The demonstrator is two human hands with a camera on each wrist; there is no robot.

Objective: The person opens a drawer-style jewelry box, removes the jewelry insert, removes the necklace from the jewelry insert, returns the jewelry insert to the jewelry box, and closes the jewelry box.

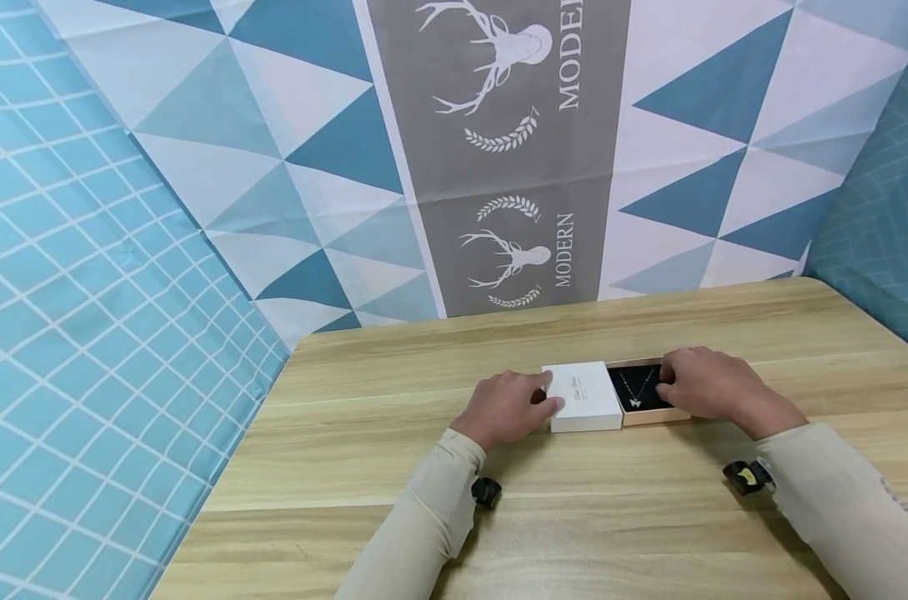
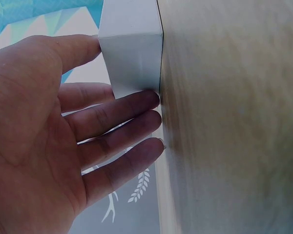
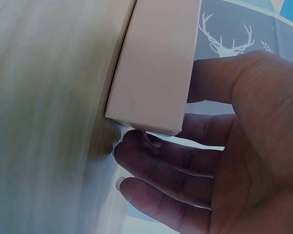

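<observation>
A white box sleeve (image 1: 584,396) with small printed lettering lies on the table, its inner drawer (image 1: 654,417) slid partly out to the right. Black padding fills the rose-pink drawer, and a fine necklace with a small pale pendant (image 1: 635,402) rests on it. My left hand (image 1: 508,408) holds the sleeve at its left end, thumb and fingers at the edges. At the drawer's right end, my right hand (image 1: 712,383) grips the end wall, thumb reaching over the rim. In the right wrist view a short ribbon tab (image 3: 150,143) pokes out by the fingers.
The wood-grain table (image 1: 348,450) meets a wall cloth (image 1: 514,167) printed with triangles and deer heads at its back edge. Blue checked cloth (image 1: 108,333) hangs on the left, and teal cloth (image 1: 881,208) on the right. Small black devices (image 1: 486,492) sit on both wrists.
</observation>
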